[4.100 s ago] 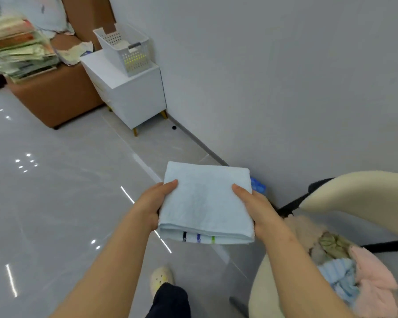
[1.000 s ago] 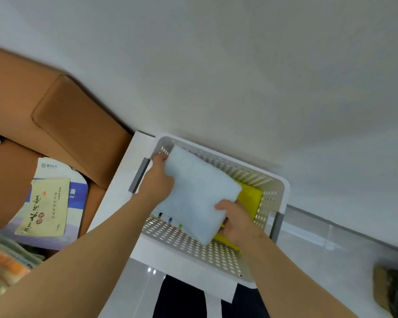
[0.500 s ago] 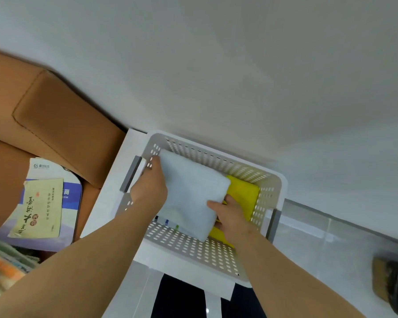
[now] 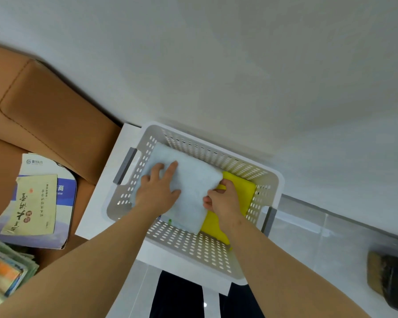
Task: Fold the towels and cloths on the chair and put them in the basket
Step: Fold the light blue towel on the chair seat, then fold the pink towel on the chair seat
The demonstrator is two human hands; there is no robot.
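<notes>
The folded blue towel (image 4: 193,177) lies inside the white basket (image 4: 193,246), on the left side of it. It sits partly on top of a yellow cloth (image 4: 241,191), which fills the right side of the basket. Small colored marks show at the near edge of the towel.

The left hand (image 4: 157,191) lies flat on top of the towel. Its grip is open, with the fingers (image 4: 171,171) spread out and pressing down. The right hand (image 4: 224,200) is at the right edge of the towel, just where it meets the yellow cloth. Its grip is closed, with the fingers curled around that edge.

The basket has lots of little holes and a gray handle (image 4: 125,165) on its left end. It stands on a white counter (image 4: 126,138) against the gray wall (image 4: 216,65). A brown sofa (image 4: 55,115) is just left of the counter. Some booklets (image 4: 37,203) lie on the sofa seat, and a pile of papers (image 4: 5,269) is nearer, at the left edge. A dark, blurry thing (image 4: 391,281) sits on the floor (image 4: 319,244) far to the right. I cannot tell what it is.
</notes>
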